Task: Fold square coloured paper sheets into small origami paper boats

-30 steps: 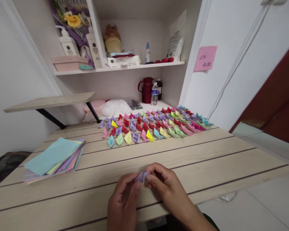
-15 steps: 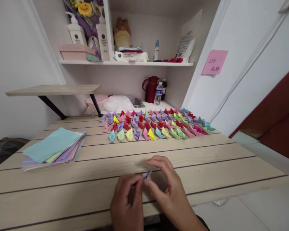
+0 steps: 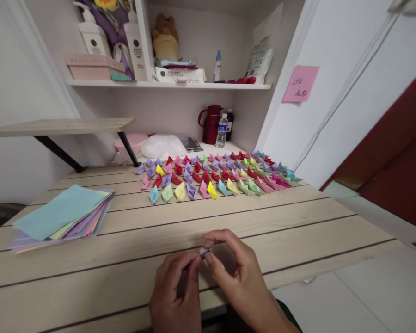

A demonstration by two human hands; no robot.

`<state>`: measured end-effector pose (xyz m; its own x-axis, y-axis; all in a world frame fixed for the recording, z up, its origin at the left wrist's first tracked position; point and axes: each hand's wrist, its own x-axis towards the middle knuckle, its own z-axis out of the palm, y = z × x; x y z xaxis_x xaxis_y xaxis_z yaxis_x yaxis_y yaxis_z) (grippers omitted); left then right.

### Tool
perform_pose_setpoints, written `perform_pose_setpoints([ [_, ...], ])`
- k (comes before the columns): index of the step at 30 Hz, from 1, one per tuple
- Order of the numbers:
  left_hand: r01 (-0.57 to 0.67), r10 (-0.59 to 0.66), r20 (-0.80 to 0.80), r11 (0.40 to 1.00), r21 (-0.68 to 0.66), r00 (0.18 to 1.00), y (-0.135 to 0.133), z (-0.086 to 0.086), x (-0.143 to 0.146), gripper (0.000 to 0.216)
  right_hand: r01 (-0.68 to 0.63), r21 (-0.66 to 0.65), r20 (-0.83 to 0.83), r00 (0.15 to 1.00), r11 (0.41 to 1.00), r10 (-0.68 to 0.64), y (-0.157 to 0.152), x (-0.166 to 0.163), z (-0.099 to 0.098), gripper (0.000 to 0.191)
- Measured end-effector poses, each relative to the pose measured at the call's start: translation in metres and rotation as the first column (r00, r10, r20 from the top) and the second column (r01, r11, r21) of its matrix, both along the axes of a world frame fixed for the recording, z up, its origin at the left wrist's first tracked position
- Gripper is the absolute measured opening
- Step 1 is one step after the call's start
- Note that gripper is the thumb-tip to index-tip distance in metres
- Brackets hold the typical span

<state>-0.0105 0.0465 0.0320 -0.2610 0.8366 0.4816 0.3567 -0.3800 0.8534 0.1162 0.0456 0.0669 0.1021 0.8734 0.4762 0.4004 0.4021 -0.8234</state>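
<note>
My left hand [image 3: 175,291] and my right hand [image 3: 230,273] meet near the front edge of the wooden table [image 3: 298,222]. Both pinch a small folded piece of purple paper [image 3: 205,252] between fingertips; most of it is hidden by the fingers. Farther back on the table lie several rows of small folded paper boats [image 3: 211,178] in red, purple, pink, yellow, green and blue. A stack of coloured paper sheets [image 3: 62,217], light blue on top, lies at the left.
Behind the table a low shelf holds a red jug [image 3: 211,124], a water bottle [image 3: 222,131] and a white bag [image 3: 161,146]. A small raised wooden shelf [image 3: 58,126] juts over the table's back left. A pink note [image 3: 300,83] hangs on the right wall.
The purple paper has been folded smaller between my fingertips; a second ago more of it showed. The view shifted a little; both hands stay in the same spot.
</note>
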Motion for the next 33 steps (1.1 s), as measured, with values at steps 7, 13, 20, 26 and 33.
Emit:
perform_pose_setpoints([
  [7,-0.002,0.007,0.047,0.994,-0.112,0.999,0.000,0.005,-0.002,0.018,0.016,-0.011,0.004,1.000,1.000,-0.016,-0.002,0.000,0.000,0.018],
  [13,-0.006,0.031,0.117,0.977,-0.213,0.993,0.000,0.013,-0.001,0.024,0.009,-0.008,0.023,1.000,1.000,-0.009,0.001,0.001,-0.002,0.017],
  [20,-0.071,0.084,0.089,0.988,-0.140,0.992,-0.001,0.012,0.001,0.022,-0.020,-0.014,0.009,1.000,1.000,0.020,0.001,0.000,-0.005,0.029],
  [26,-0.050,0.071,0.143,0.988,-0.145,0.987,-0.002,0.015,-0.001,0.015,-0.051,-0.084,-0.113,0.993,0.995,0.042,0.007,0.002,-0.004,0.019],
  [33,-0.042,0.112,0.333,0.977,-0.209,0.936,-0.001,0.015,-0.002,0.037,-0.103,-0.130,-0.305,0.950,0.986,0.059,0.010,0.009,-0.006,0.011],
])
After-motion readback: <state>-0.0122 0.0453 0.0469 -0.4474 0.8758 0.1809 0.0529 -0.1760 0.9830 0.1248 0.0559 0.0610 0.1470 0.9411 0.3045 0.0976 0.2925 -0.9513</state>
